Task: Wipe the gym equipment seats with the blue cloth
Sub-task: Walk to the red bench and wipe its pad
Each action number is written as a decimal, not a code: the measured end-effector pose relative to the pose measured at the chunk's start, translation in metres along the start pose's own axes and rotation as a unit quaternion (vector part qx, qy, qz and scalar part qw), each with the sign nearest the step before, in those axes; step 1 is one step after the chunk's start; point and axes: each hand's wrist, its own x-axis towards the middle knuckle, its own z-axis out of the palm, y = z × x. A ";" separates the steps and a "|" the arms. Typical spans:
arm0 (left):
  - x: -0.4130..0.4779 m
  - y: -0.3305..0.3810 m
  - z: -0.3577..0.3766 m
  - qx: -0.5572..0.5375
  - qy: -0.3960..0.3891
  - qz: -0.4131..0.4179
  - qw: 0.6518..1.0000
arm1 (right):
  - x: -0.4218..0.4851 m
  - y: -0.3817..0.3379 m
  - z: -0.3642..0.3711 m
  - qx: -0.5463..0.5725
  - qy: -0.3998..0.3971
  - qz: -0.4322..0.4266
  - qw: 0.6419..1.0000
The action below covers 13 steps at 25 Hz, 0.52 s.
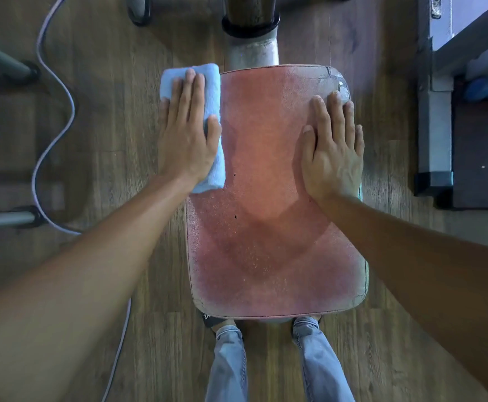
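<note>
A worn red padded gym seat (269, 227) fills the middle of the head view, cracked at its far right corner. The folded blue cloth (208, 82) lies over the seat's far left edge. My left hand (189, 134) presses flat on the cloth, fingers stretched forward and thumb wrapped around its right side. Flat on the seat's far right edge rests my right hand (332, 152), fingers spread, with nothing in it.
A white and dark support post (253, 39) rises behind the seat. A pale cable (54, 117) snakes over the wood floor at left, near grey metal legs (5, 217). A grey machine frame (437, 111) stands at right. My legs and feet (228, 358) are below the seat.
</note>
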 end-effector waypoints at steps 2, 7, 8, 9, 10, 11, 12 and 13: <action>-0.026 0.000 0.002 -0.005 -0.004 -0.009 1.000 | -0.001 -0.001 0.000 -0.004 0.001 0.002 1.000; -0.105 0.011 0.008 0.028 -0.001 -0.007 1.000 | -0.001 0.001 -0.001 -0.011 0.007 -0.010 1.000; -0.118 0.013 0.009 0.032 -0.004 -0.006 0.999 | -0.001 0.002 0.000 -0.014 0.008 -0.013 1.000; -0.129 0.015 0.009 0.035 -0.006 -0.004 0.999 | -0.001 0.002 0.000 -0.016 0.010 -0.016 1.000; -0.139 0.016 0.009 0.038 -0.008 -0.002 0.999 | 0.000 0.003 0.000 -0.016 0.011 -0.018 1.000; -0.146 0.017 0.009 0.043 -0.009 -0.001 0.999 | 0.000 0.004 0.001 -0.016 0.012 -0.019 1.000; -0.153 0.018 0.009 0.047 -0.009 0.001 0.999 | 0.000 0.005 0.001 -0.016 0.014 -0.020 1.000; -0.160 0.018 0.009 0.049 -0.009 0.003 0.999 | -0.001 0.006 0.001 -0.016 0.015 -0.021 1.000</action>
